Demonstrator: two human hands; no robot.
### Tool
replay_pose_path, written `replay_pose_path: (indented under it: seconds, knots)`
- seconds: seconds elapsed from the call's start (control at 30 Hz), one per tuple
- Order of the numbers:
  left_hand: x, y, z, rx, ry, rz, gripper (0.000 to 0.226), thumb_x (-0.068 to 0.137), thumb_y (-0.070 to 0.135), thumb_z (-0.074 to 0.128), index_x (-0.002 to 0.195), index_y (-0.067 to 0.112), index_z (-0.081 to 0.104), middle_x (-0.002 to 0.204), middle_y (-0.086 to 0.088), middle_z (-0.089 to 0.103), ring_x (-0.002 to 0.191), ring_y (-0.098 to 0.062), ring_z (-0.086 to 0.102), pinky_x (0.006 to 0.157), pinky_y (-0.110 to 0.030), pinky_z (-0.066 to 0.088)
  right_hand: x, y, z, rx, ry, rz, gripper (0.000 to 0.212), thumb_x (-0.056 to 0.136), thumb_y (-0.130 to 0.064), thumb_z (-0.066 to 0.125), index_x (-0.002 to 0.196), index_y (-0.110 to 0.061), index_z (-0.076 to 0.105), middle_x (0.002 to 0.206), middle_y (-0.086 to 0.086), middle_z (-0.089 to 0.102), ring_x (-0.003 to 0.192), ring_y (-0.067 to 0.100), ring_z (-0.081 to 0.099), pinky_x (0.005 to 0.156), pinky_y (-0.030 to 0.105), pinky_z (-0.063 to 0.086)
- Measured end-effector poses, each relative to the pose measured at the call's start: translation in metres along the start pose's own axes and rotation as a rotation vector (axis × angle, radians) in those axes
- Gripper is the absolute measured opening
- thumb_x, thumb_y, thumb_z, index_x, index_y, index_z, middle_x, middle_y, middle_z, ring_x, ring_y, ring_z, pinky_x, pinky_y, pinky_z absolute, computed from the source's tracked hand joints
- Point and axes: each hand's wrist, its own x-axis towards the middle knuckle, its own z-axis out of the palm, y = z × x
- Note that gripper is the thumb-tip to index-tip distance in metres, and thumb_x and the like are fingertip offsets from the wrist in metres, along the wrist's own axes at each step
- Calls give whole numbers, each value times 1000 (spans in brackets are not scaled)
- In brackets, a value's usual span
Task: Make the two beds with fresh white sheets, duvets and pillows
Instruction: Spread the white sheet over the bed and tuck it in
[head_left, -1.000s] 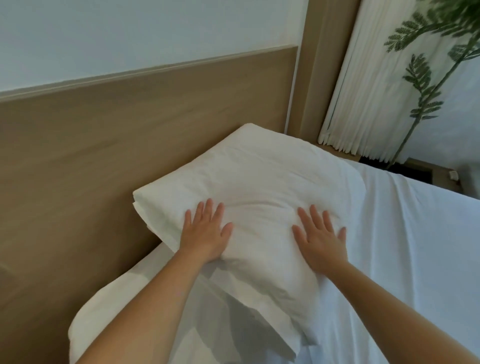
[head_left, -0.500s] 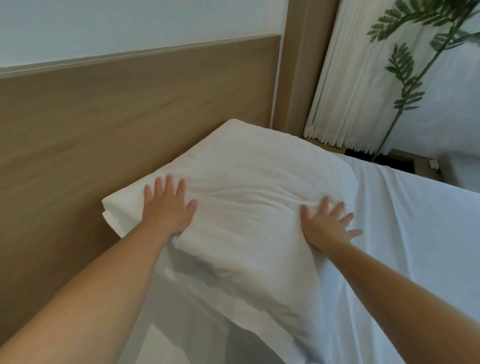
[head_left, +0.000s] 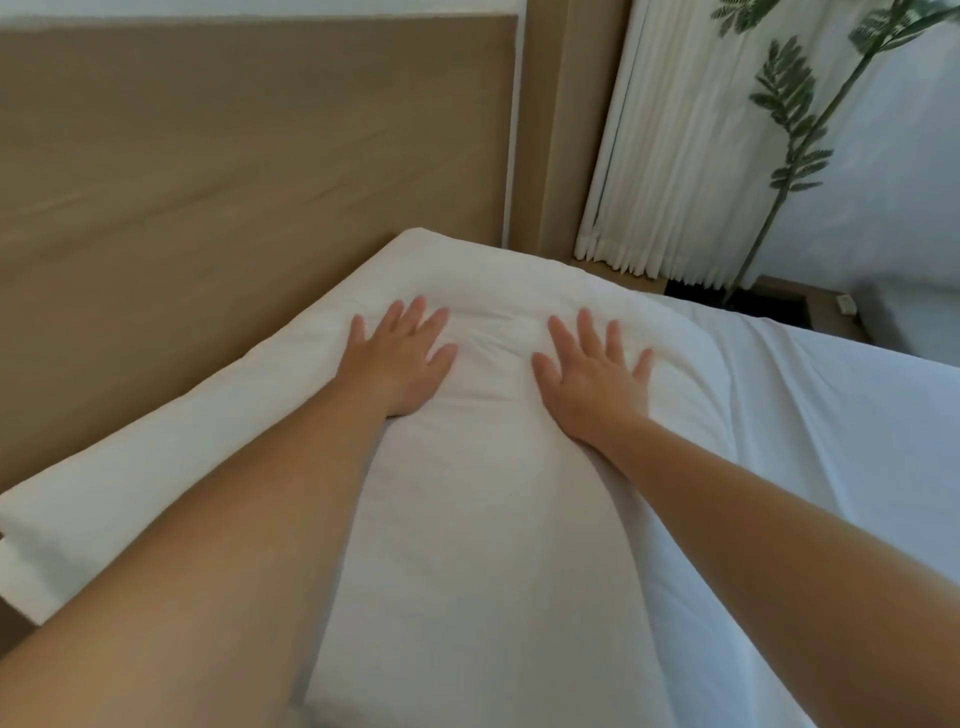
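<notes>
A white pillow lies along the wooden headboard, on the bed's white sheet. My left hand presses flat on the pillow's far half, fingers spread. A hand's width to the right, my right hand presses on the pillow as well, with its fingers straight and splayed. Both forearms reach in from the bottom of the view and cover part of the pillow's near end.
Pleated white curtains hang beyond the bed's far corner. A tall green plant stands in front of them by a low wooden unit. A wooden wall post adjoins the headboard.
The pillow now lies lower and flat against the headboard. Both hands have moved from its near edge and side up onto its top, closer together, with the fingers spread.
</notes>
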Motion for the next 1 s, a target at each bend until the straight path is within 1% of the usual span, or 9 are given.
replay_pose_path:
  seconds: [0.13,0.17,0.27,0.33,0.43,0.5,0.67,0.83,1.0]
  knots:
    - [36,-27,9,110,17,-373,71,97,58,12,156,18,7,162,-11,1,149,-29,2,119,-52,2,33,43,-3,-20,-139,562,78,94,-68,9,157,-24,-2,164,9,-8,149,40,-6,114,67,-2]
    - [46,-23,4,93,80,-361,72,97,58,15,155,16,10,162,-13,4,148,-31,4,119,-52,5,42,42,-7,0,-101,585,78,94,-68,11,157,-22,0,164,11,-6,149,40,-6,115,66,-2]
    - [72,5,-6,20,69,43,60,100,52,13,155,29,3,163,-1,-6,150,-22,-5,119,-52,-1,58,9,-4,19,5,108,65,98,-60,12,156,-32,0,164,2,-9,150,33,-11,115,63,-5]
    - [82,2,8,14,3,75,58,100,54,8,154,35,1,163,4,-7,150,-18,-8,119,-53,-5,58,9,11,-17,-38,-63,61,98,-61,9,154,-40,0,164,-5,-11,150,29,-13,114,64,-8]
    - [86,-23,34,62,-99,-142,64,99,57,6,155,29,-1,163,3,-11,149,-19,-11,119,-52,-5,56,55,32,-65,-155,177,65,96,-64,6,155,-38,-4,163,-5,-16,149,30,-15,113,68,-5]
    - [86,-25,32,89,-100,-181,67,98,58,7,156,25,-3,162,0,-14,149,-23,-13,119,-52,-4,52,69,29,-39,-194,284,67,96,-63,6,155,-35,-6,163,-2,-17,149,31,-16,113,68,-3]
    - [22,-23,18,11,-95,66,64,95,61,3,154,37,-8,161,10,-18,148,-14,-18,118,-49,-9,-1,27,15,51,-170,83,68,94,-67,7,152,-39,-15,161,-2,-24,147,32,-22,111,68,-6]
    - [-38,-55,22,119,-211,-192,67,93,62,-1,153,35,-13,160,7,-23,148,-19,-16,118,-54,-6,-35,32,28,15,-209,57,67,95,-65,6,152,-38,-17,160,-1,-26,146,33,-25,111,70,-5]
    - [-124,-27,5,84,-266,-162,66,94,61,0,153,34,-11,161,6,-19,148,-19,-17,118,-52,-10,-116,30,7,112,-284,-11,67,97,-63,10,155,-36,-9,162,-1,-19,148,31,-21,115,65,-5]
